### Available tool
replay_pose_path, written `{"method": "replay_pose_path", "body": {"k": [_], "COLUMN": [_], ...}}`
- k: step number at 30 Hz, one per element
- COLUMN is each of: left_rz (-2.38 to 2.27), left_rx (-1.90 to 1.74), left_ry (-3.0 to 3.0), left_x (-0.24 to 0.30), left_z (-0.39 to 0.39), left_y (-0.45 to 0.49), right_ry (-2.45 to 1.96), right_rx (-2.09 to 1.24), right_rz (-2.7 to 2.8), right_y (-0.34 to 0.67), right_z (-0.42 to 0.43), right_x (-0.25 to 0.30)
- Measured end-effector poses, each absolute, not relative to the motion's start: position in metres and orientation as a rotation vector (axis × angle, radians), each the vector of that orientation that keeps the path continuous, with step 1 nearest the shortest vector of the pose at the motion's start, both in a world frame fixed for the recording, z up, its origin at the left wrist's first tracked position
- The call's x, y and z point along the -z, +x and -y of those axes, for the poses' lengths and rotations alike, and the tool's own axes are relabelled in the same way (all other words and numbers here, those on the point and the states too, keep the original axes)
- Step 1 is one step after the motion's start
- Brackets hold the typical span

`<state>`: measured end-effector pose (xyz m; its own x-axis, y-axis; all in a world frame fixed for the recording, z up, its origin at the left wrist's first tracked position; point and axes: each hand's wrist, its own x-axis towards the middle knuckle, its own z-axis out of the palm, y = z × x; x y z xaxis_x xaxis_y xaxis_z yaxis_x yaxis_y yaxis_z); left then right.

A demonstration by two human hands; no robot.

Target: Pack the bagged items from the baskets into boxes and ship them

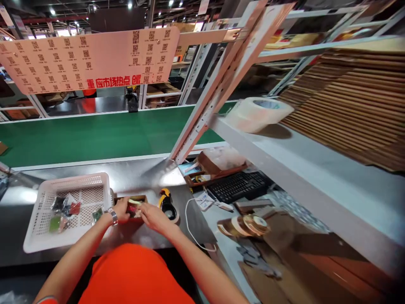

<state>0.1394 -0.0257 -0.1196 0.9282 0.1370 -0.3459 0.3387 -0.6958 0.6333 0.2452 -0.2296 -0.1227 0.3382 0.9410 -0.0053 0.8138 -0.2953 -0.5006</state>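
A small open brown cardboard box (139, 198) sits on the steel worktable (139, 173) in front of me. My left hand (122, 210), with a watch on its wrist, grips the box's near left side. My right hand (151, 215) rests at the box's right side, its fingers pinching small packets inside the box; I cannot tell exactly what they are. A white plastic basket (44, 236) with several small packets in it stands just left of my left hand.
A yellow-and-black tape dispenser (166, 203) lies right of the box. Further right are a black keyboard (238, 185), a white cable (190, 223) and tape rolls (245, 226). A green conveyor belt (95, 135) runs behind the table. A shelf (303, 169) holds a tape roll (257, 113) and flat cartons (351, 105).
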Motion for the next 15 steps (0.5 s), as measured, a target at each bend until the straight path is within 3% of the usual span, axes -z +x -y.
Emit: {"method": "replay_pose_path", "body": {"k": [10, 15], "left_rz": [-0.259, -0.470], "left_rx": [0.062, -0.127], "left_ry": [2.285, 2.480], "left_x": [0.120, 0.108], "left_z": [-0.012, -0.078], "left_y": [0.111, 0.064], "right_ry": [-2.570, -2.655], "right_rx": [-0.509, -0.524], "right_rz": [1.142, 1.238], "right_y": [0.241, 0.244], "right_z": [0.197, 0.183], "right_x": [0.098, 0.098]}}
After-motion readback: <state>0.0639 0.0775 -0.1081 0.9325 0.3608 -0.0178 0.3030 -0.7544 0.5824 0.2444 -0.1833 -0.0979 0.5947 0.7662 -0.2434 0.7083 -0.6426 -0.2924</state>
